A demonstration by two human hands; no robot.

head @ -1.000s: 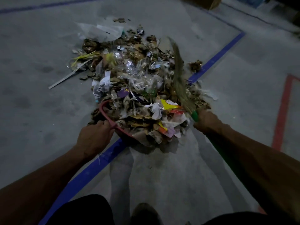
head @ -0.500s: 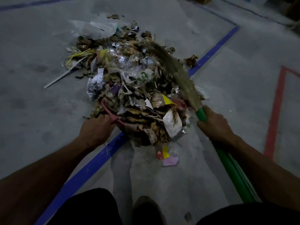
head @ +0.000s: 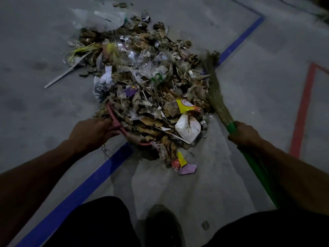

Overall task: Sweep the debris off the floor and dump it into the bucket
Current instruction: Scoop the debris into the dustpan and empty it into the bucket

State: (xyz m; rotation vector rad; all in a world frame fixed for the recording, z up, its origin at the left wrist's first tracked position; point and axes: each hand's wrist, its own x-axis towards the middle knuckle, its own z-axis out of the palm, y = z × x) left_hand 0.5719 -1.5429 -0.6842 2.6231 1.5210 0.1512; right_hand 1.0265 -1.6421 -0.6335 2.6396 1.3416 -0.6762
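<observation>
Swinging out to three o'clock of the debris (head: 151,90), the broom (head: 216,97) is readying another stroke; right hand (head: 245,133) is gripping it, left hand (head: 92,133) gripping the pink dustpan (head: 115,122).

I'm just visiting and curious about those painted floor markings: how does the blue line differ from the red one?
The blue line runs diagonally across the floor and passes under the debris pile; the red line lies off to the right, apart from the pile. The blue line reaches the bottom edge of the view near the person's legs, while the red line turns a corner at its far end. Both are flat painted stripes on the grey floor.
</observation>
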